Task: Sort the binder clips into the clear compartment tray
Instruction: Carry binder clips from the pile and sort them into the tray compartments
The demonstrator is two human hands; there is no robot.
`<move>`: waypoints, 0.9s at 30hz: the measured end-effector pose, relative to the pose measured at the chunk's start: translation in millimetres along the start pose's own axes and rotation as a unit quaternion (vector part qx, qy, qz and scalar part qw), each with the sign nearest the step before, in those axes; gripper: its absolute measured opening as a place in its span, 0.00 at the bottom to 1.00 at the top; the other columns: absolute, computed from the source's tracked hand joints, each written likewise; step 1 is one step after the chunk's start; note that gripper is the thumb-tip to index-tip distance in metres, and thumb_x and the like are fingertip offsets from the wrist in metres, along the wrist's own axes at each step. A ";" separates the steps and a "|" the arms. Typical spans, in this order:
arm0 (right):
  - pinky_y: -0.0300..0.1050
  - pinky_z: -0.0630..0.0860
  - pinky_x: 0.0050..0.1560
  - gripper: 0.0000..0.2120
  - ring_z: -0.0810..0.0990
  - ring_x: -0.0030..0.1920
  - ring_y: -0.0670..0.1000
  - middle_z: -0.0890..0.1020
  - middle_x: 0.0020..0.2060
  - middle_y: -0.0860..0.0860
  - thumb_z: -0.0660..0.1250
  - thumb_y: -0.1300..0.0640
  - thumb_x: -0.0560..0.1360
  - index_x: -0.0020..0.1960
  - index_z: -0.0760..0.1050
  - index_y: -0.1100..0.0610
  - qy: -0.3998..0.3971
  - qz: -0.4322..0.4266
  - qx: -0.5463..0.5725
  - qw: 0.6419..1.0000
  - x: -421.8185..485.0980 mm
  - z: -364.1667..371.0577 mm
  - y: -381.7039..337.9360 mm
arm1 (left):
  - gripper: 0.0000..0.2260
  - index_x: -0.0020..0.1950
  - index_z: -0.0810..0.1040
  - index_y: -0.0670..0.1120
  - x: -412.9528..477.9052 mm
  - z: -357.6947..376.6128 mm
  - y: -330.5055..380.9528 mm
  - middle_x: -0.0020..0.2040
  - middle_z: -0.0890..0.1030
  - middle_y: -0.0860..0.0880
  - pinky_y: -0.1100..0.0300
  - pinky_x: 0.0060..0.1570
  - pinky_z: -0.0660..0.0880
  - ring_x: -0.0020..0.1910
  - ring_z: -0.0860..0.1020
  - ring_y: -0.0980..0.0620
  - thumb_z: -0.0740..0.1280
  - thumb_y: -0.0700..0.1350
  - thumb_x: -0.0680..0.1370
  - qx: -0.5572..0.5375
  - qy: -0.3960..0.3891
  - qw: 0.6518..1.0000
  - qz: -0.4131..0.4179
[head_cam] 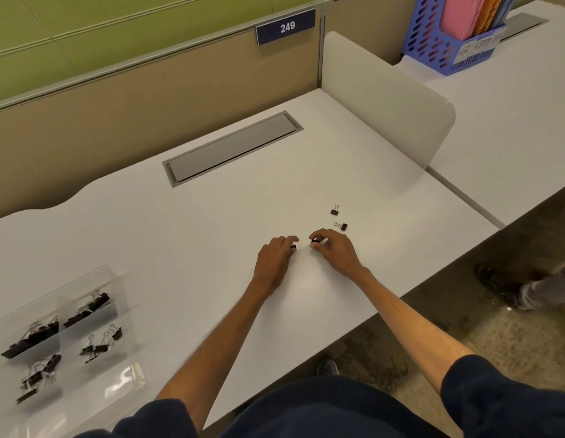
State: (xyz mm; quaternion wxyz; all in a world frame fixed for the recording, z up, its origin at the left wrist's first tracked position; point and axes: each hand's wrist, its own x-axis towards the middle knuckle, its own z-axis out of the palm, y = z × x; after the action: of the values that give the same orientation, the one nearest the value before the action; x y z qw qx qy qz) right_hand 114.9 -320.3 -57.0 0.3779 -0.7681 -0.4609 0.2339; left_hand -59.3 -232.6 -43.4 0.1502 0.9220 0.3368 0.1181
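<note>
My left hand (276, 259) lies on the white desk with its fingertips pinching a small black binder clip (293, 246). Beside it, my right hand (333, 248) pinches another small black clip (314, 240) between thumb and fingers. Two more small clips lie loose just beyond my right hand, one (335, 210) farther back and one (341, 226) nearer. The clear compartment tray (115, 281) sits at the desk's near left. Its compartments hold several black clips grouped by size, with large ones (33, 338) at the left.
A grey cable-port lid (232, 148) is set into the desk behind the hands. A white divider panel (388, 99) stands at the right. A blue file basket (449, 36) stands on the neighbouring desk. The desk's front edge runs near my right forearm.
</note>
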 end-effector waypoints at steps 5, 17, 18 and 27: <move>0.46 0.75 0.50 0.08 0.77 0.39 0.45 0.82 0.46 0.45 0.69 0.52 0.75 0.54 0.81 0.47 -0.028 -0.015 0.018 0.999 3.5 31.3 -41.5 | 0.12 0.64 0.75 0.49 -18.0 -26.9 -34.1 0.56 0.79 0.48 0.53 0.46 0.74 0.54 0.76 0.47 0.60 0.43 0.81 0.002 0.025 0.999 -0.025; 0.48 0.79 0.43 0.06 0.78 0.31 0.46 0.83 0.42 0.41 0.71 0.47 0.73 0.50 0.80 0.42 -0.141 -0.099 0.031 0.985 14.1 129.7 -147.2 | 0.11 0.62 0.75 0.48 -97.6 -94.3 -123.2 0.55 0.79 0.49 0.53 0.45 0.73 0.54 0.76 0.47 0.60 0.43 0.81 0.009 0.117 0.980 -0.160; 0.48 0.80 0.42 0.06 0.79 0.31 0.47 0.83 0.43 0.41 0.71 0.48 0.73 0.50 0.80 0.43 -0.150 -0.107 0.035 0.982 13.0 139.3 -157.0 | 0.10 0.61 0.75 0.48 -106.3 -99.6 -131.2 0.55 0.79 0.49 0.53 0.45 0.74 0.54 0.76 0.47 0.60 0.43 0.81 0.009 0.125 0.977 -0.170; 0.43 0.78 0.44 0.08 0.82 0.31 0.46 0.83 0.49 0.43 0.66 0.52 0.77 0.55 0.80 0.49 -0.231 -0.194 0.056 0.952 -10.7 227.7 -233.0 | 0.10 0.58 0.78 0.44 -200.7 -144.6 -203.6 0.54 0.81 0.46 0.51 0.46 0.75 0.54 0.76 0.45 0.61 0.40 0.80 0.043 0.178 0.950 -0.254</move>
State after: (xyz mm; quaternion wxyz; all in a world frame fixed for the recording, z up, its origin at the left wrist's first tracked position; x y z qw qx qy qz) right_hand -175.0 -179.2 -9.1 0.3411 -0.5664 -0.6622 0.3526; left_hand -374.2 -187.7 -5.4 0.0727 0.7756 0.5858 0.2235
